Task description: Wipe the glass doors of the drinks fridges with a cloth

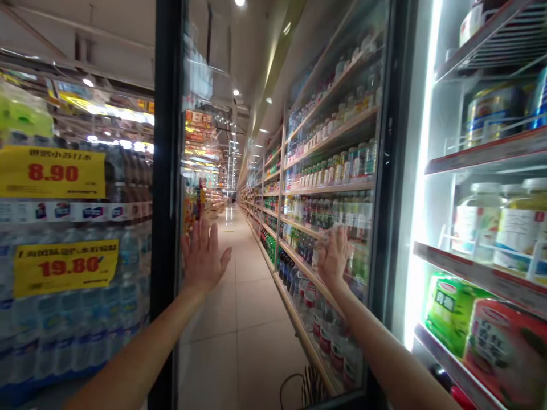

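Note:
Directly before me stands the dark-framed glass door (256,296) of a drinks cooler, swung out from the lit shelves. My left hand (203,256) is raised with its palm toward the pane, fingers upright and thumb spread to the right; it seems to lie flat on the glass. Farther right, my right hand (334,253) also reaches to the pane, its fingers extended and somewhat blurred. Neither hand holds anything. Through or in the glass appear shelves of bottles (333,171) and a tiled aisle.
At right the cooler shelves (474,265) carry bottles (478,219), a green pack (453,307) and a red pack (504,347). Stacked water bottles (81,324) with yellow price signs (66,267) stand at left, beyond the door's edge.

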Demonstrator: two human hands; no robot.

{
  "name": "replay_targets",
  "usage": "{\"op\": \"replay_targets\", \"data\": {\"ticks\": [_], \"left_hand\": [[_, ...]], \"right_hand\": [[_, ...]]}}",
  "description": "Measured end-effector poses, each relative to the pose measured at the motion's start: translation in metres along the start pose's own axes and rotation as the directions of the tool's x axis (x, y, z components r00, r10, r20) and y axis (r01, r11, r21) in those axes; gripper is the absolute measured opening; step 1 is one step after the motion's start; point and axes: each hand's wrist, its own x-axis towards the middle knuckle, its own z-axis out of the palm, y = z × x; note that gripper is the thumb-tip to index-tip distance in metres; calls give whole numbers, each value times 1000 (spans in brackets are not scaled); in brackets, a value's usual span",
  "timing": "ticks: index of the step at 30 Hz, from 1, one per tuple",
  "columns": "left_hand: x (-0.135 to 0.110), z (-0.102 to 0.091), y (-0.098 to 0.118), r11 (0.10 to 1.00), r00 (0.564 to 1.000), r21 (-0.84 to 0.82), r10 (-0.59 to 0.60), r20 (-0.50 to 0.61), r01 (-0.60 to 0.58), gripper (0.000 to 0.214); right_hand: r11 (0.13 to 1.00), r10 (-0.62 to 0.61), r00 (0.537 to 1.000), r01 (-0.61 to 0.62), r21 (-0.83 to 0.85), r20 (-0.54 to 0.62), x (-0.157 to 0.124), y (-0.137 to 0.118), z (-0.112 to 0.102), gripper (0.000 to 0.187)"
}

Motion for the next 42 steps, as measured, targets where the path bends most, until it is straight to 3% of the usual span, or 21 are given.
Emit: {"op": "replay_targets", "data": {"ticks": [3, 6, 8, 11, 13, 15, 17, 19, 21, 23, 24, 26, 28, 29, 31, 33, 36, 37, 39, 41, 42], "left_hand": [[-3, 1, -1, 1000, 1000, 7, 14, 15, -14, 68], [-6, 1, -2, 1000, 1000, 1, 14, 26, -14, 69], [-8, 1, -1, 1000, 1000, 1, 14, 23, -14, 69], [-10, 0, 0, 1000, 999, 11, 14, 40, -14, 67], [-11, 0, 1, 1000, 998, 7, 10, 66, -11, 66], [-12, 0, 1, 1000, 996, -4, 6, 88, -6, 65], [-15, 0, 0, 1000, 996, -7, 2, 93, -2, 65], [-20, 0, -1, 1000, 996, -1, 17, 89, -17, 66], [-28, -1, -2, 999, 994, 11, 45, 96, -46, 67], [-37, -2, -2, 997, 991, 20, 72, 110, -74, 68], [-41, -2, -2, 997, 990, 22, 77, 116, -80, 67], [-48, -3, -1, 997, 990, 27, 68, 120, -72, 66], [-51, -2, 1, 998, 992, 32, 54, 114, -58, 66], [-52, -2, 3, 998, 992, 32, 51, 112, -55, 66], [-52, -1, 5, 998, 993, 30, 45, 107, -49, 66], [-51, -1, 5, 999, 993, 26, 40, 115, -43, 67], [-51, -2, 5, 999, 991, 31, 28, 131, -33, 68], [-51, -3, 5, 999, 991, 31, 28, 134, -32, 68], [-52, -3, 4, 999, 991, 29, 28, 132, -33, 69], [-53, -3, 3, 999, 992, 32, 37, 125, -42, 68], [-53, -3, 4, 998, 992, 36, 43, 122, -48, 68]], "right_hand": [[940, -334, 938, 323, 113, 95, -23, -54, 3, 54], [865, -497, 850, 470, 175, 172, -37, -62, 0, 53], [907, -419, 889, 402, 125, 187, -39, -35, -5, 51], [999, -45, 995, 45, -5, 87, -34, 21, -11, 52], [978, 204, 979, -205, -30, -16, -29, 43, -11, 54], [965, 261, 964, -262, -17, -46, -29, 39, -10, 55], [994, 112, 994, -112, 14, 8, -36, 10, -8, 55], [984, -169, 979, 160, 82, 113, -46, -30, -5, 53], [892, -445, 868, 410, 188, 218, -55, -60, -4, 52], [833, -551, 794, 503, 232, 256, -59, -65, -4, 51], [842, -537, 804, 494, 216, 256, -59, -56, -5, 51], [915, -403, 886, 382, 133, 230, -54, -21, -8, 50], [990, -141, 978, 138, 31, 154, -45, 21, -11, 49], [1000, 20, 995, -19, -10, 99, -40, 39, -12, 50], [961, 273, 962, -273, -43, -7, -34, 57, -12, 52], [943, 329, 943, -331, -31, -45, -35, 48, -10, 54], [999, 16, 997, -18, 31, 80, -51, 4, -9, 51], [988, -146, 978, 136, 72, 151, -57, -10, -9, 50], [915, -401, 880, 372, 154, 254, -65, -22, -12, 48], [888, -460, 839, 430, 163, 291, -67, -7, -16, 47], [917, -399, 872, 380, 124, 284, -65, 8, -19, 47]]}}
